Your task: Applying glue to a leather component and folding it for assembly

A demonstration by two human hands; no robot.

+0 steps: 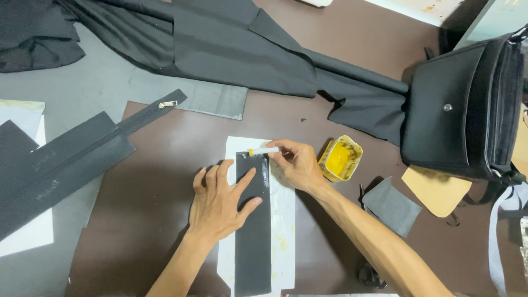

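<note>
Black strip [254,231] lies on white paper [283,220] mid-counter, left hand [220,201] flat, fingers spread, pinning it while right hand [297,162] pinches a small brush [263,150] at its top edge, beside the yellow glue cup [340,158].

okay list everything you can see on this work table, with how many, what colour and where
black strip: one, black, centre, on the white paper
white paper: one, white, under the strip
glue tub: one, yellow, right of the strip
brush: one, pale, at the strip's top end
zipper panel: one, black, left
black cloth: one, black, top
bag: one, black, right
tan piece: one, tan, below the bag
grey piece: one, grey, right of centre
left hand: pressing the strip
right hand: holding the brush
</note>
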